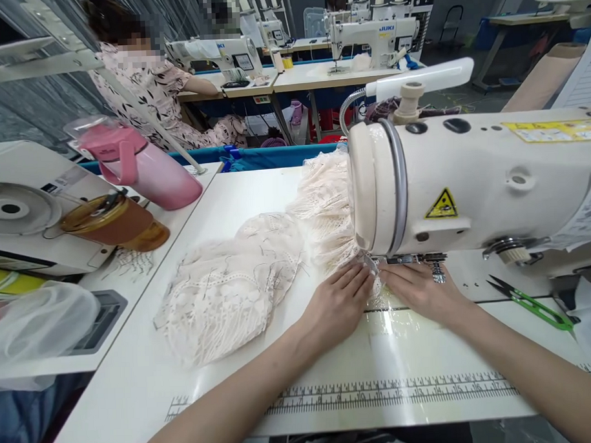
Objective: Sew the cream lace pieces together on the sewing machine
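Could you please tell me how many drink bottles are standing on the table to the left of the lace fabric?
2: a pink bottle at the far left edge, and a brown bottle just in front of it. Others may be hidden.

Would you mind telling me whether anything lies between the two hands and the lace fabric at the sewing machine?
Nothing visible does. The left hand and the right hand both rest flat on the lace fabric, right below the head of the sewing machine. The scissors lie off to the right, clear of both hands.
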The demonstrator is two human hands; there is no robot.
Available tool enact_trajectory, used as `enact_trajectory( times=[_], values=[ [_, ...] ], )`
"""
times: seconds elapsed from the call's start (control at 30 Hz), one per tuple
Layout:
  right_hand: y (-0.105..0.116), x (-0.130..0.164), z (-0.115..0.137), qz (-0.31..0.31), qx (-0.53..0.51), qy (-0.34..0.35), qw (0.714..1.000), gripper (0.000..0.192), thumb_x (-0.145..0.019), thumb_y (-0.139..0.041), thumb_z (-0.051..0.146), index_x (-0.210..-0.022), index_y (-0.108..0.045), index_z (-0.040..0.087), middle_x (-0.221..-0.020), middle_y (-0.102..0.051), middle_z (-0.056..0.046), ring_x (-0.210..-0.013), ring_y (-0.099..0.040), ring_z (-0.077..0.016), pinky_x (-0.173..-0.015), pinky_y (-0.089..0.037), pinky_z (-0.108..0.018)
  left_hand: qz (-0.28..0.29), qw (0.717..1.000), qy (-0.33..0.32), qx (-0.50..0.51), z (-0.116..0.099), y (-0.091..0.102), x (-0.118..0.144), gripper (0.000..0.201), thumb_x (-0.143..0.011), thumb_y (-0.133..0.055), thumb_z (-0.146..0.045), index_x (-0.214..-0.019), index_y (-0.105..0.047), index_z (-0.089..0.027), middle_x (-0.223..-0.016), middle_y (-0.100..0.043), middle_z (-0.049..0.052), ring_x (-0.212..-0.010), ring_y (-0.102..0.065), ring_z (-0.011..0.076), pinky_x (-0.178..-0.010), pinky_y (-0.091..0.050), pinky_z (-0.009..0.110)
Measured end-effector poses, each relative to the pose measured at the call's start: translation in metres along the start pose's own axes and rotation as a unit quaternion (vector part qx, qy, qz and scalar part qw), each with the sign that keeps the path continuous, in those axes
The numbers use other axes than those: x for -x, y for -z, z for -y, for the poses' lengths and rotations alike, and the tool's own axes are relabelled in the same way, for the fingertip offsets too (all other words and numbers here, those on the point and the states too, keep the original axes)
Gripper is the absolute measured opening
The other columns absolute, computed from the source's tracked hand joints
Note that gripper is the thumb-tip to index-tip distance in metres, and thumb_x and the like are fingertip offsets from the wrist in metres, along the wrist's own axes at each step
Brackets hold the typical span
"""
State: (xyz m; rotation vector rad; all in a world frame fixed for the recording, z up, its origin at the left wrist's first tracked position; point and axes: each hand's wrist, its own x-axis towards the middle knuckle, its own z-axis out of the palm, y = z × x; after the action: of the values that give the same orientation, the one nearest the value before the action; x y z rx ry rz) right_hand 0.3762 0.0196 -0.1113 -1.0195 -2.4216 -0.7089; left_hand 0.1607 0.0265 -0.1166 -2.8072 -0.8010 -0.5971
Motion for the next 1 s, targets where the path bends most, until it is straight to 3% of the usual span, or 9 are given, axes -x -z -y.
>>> enact_trajectory(
  times=[0.13,0.3,0.43,0.63,1.0],
  values=[
    [-0.004,0.003,0.007,0.037,-0.047,-0.001,0.998,0.022,-0.086,-0.053,0.009,-0.104,-0.062,0.018,-0.107,-0.070,-0.001,-0.095,-0.060,-0.0133,-0.076,-0.040,-0.030,0.005,1.000,0.002,-0.001,0.006,0.003,0.000,0.036,-0.092,-0.037,-0.012,-0.118,-0.061,-0.005,-0.122,-0.062,0.014,-0.116,-0.059,0.0242,-0.101,-0.048,0.041],
    [-0.003,-0.004,0.015,0.000,-0.074,0.025,0.997,0.021,-0.086,-0.051,0.006,-0.095,-0.064,0.019,-0.098,-0.071,0.000,-0.093,-0.059,-0.0136,-0.086,-0.043,-0.031,0.000,1.000,0.003,-0.005,0.008,0.004,0.000,0.036,-0.091,-0.036,-0.010,-0.116,-0.062,-0.005,-0.122,-0.062,0.015,-0.114,-0.060,0.0247,-0.100,-0.049,0.041],
    [-0.004,-0.009,0.016,-0.032,-0.091,0.031,0.995,0.021,-0.085,-0.051,0.003,-0.091,-0.064,0.018,-0.093,-0.071,0.000,-0.090,-0.060,-0.0140,-0.081,-0.045,-0.031,-0.005,1.000,0.004,-0.018,0.009,0.002,0.000,0.035,-0.092,-0.037,-0.010,-0.116,-0.062,-0.003,-0.121,-0.063,0.016,-0.113,-0.060,0.0253,-0.099,-0.049,0.041],
    [-0.004,-0.008,0.015,-0.029,-0.103,0.022,0.994,0.021,-0.086,-0.050,0.003,-0.094,-0.065,0.017,-0.093,-0.072,-0.001,-0.090,-0.061,-0.0135,-0.080,-0.046,-0.030,-0.020,0.999,0.004,-0.043,0.009,0.000,-0.002,0.034,-0.091,-0.037,-0.009,-0.112,-0.063,-0.002,-0.119,-0.063,0.017,-0.109,-0.062,0.0253,-0.098,-0.050,0.040],
    [-0.003,-0.005,0.015,-0.013,-0.093,-0.004,0.996,0.022,-0.090,-0.046,0.005,-0.100,-0.063,0.016,-0.099,-0.072,0.000,-0.093,-0.061,-0.0121,-0.080,-0.041,-0.028,0.026,0.997,0.037,-0.069,0.004,-0.003,-0.001,0.038,-0.090,-0.035,-0.007,-0.117,-0.059,-0.001,-0.124,-0.060,0.020,-0.114,-0.059,0.0285,-0.101,-0.046,0.043]
  ],
)
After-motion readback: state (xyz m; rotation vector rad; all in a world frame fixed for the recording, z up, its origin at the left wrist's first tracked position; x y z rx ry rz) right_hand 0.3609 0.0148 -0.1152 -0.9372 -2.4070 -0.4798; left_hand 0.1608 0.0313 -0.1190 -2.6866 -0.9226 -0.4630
